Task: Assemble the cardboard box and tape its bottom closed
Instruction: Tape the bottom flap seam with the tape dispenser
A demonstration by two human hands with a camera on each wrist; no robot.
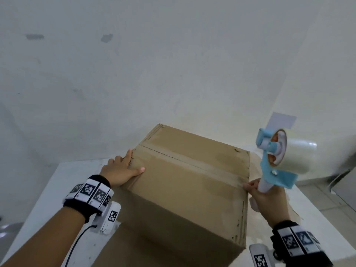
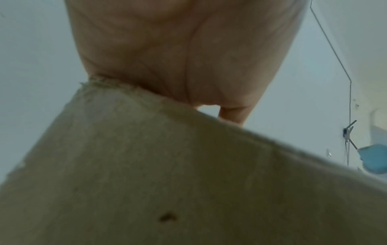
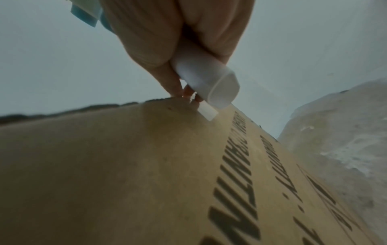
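Observation:
A brown cardboard box (image 1: 185,180) stands on a white table (image 1: 57,182), flaps folded shut on top, with a strip of clear tape along the seam (image 1: 173,158). My left hand (image 1: 121,170) lies flat on the box's left top edge, fingers straight; in the left wrist view the palm (image 2: 178,58) rests on the box edge (image 2: 146,165). My right hand (image 1: 267,199) grips the white handle (image 3: 205,79) of a blue tape dispenser (image 1: 279,157) carrying a clear roll, held upright at the box's right edge. Its fingertips (image 3: 178,89) touch the box side (image 3: 125,165), which bears black print.
The white table extends left and right of the box. Crumpled clear plastic (image 3: 339,132) lies beside the box on the right. A pale wall (image 1: 173,64) stands behind, and a tiled floor (image 1: 337,199) shows at the right.

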